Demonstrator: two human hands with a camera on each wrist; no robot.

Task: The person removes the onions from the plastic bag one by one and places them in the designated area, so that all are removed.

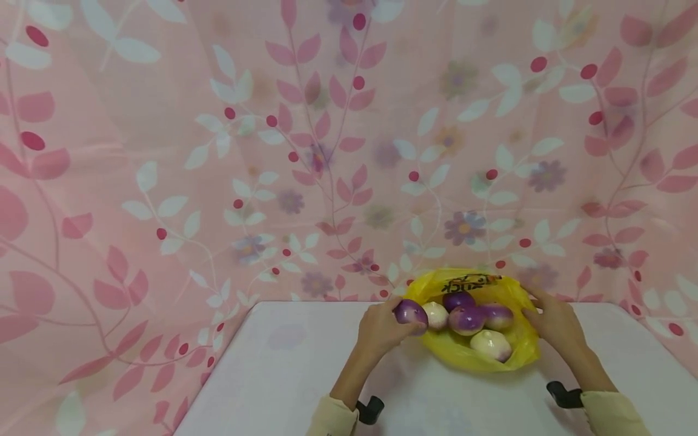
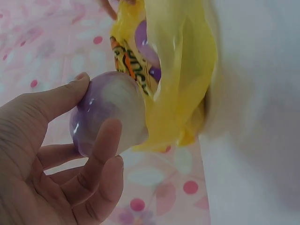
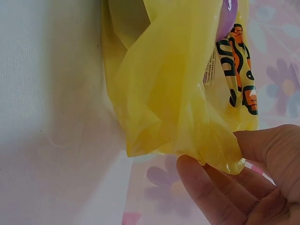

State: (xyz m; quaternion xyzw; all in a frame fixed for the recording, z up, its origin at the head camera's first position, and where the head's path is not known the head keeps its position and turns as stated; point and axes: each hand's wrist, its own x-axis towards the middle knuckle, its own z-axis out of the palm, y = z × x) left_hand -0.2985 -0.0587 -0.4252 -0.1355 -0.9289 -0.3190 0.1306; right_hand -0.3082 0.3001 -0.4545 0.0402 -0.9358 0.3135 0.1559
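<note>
My left hand holds a glossy purple-and-white turnip at the left rim of a yellow plastic bag. In the left wrist view, thumb and fingers curl round that turnip, beside the bag's side. My right hand is at the bag's right edge; the right wrist view shows thumb and fingers pinching a fold of yellow plastic. Through the bag's wide mouth, several more turnips show, among them a purple one and a white one. The bag's underside is hidden.
The bag lies on a white-covered table, towards its far right. Behind the table's back edge hangs a pink floral cloth. Dark wrist-mounted pieces show near both cuffs.
</note>
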